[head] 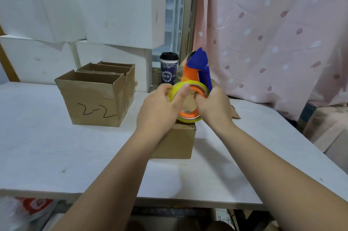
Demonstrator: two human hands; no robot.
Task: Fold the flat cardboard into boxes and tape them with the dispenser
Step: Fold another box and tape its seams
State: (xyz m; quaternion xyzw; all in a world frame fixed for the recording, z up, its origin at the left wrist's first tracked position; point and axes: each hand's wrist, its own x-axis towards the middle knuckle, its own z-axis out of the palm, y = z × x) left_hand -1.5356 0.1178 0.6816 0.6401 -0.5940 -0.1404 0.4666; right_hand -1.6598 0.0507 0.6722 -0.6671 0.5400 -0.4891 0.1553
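An orange and blue tape dispenser (195, 72) with a yellowish roll of tape (188, 119) is held upright above a small cardboard box (175, 142) at the table's middle. My left hand (160, 106) grips the roll from the left, thumb across its top edge. My right hand (214, 106) holds the dispenser from the right, fingers curled into the orange core. The box top is mostly hidden behind my hands. A flat piece of cardboard (235, 114) shows just behind my right hand.
Open cardboard boxes (96, 99), the front one marked "2-2", stand at the left on the white table (56, 151). A dark paper cup (168, 68) stands behind the dispenser. White foam boxes (113, 10) stack at the back; a pink curtain (273, 33) hangs at the right.
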